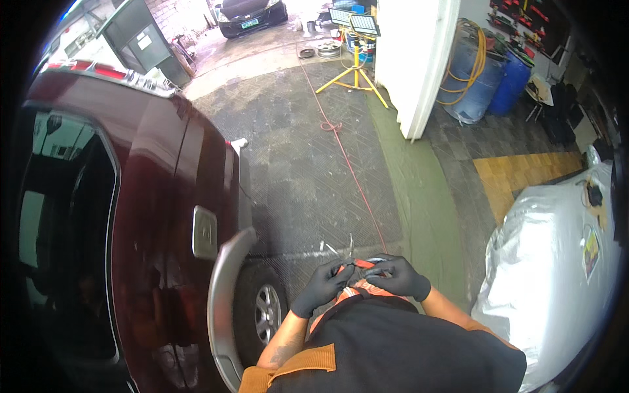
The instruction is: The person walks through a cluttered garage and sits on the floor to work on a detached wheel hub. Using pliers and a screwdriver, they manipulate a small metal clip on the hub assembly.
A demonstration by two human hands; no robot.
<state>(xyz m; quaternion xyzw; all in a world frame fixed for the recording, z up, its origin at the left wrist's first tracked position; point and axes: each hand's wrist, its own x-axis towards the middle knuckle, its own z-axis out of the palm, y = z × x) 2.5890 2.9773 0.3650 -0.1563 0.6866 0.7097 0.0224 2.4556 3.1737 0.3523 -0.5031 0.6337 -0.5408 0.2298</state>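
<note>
Both my hands wear black gloves and meet in front of my waist. The fingers of my left hand (325, 287) are closed around an orange-red object (363, 264), too small and covered to name. My right hand (398, 278) is closed at its other side, with a pale greyish bit showing by the fingertips. Just ahead of the hands a thin metallic tip (351, 245) sticks out; whether it belongs to the orange-red object I cannot tell. A thin red hose (354, 171) runs along the floor toward my hands.
A dark red vehicle (147, 196) stands close at my left, with its wheel (267, 308) and silver fender flare (226, 308). Plastic-wrapped bulk (544, 255) is at right. Ahead stand a yellow work-light tripod (356, 72), a white pillar (419, 72), blue barrels (508, 82) and a dark car (252, 16).
</note>
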